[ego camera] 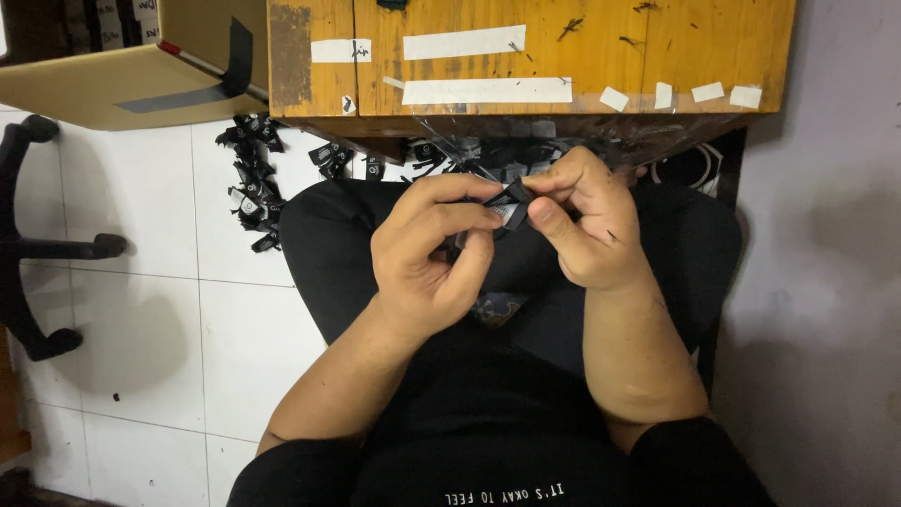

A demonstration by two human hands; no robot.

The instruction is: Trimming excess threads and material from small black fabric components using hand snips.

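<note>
Head view, looking down over the lap. Both hands are meeting just below the front edge of the wooden surface (526,56), which is carrying strips of white tape (465,42).

Left hand (427,263): thumb and forefinger are pinching one end of a small black fabric label (511,202); grip is clenched on it. Right hand (582,221): thumb and forefinger are pinching the other end of the same label; grip is likewise clenched. The label is sitting between the two sets of fingertips, over the lap and clear of the surface, folded or creased, with a pale face showing at its lower edge. Exact fold state: cannot tell, fingers are covering most of it.

Surroundings: a heap of similar black labels (251,178) is lying on the white tiled floor (141,310) to the left, with more hanging along the underside of the surface. A cardboard box (122,80) is sitting at upper left; a black chair base (38,244) is standing at far left.

Risks, as judged:
- The label is small and held only at the fingertips; a loosening pinch on either side is likely to drop it into the dark lap, where black on black would be hard to find.
- The two hands pulling unevenly could skew the crease.
- The loose heap is lying near the chair base and could be scattered.
</note>
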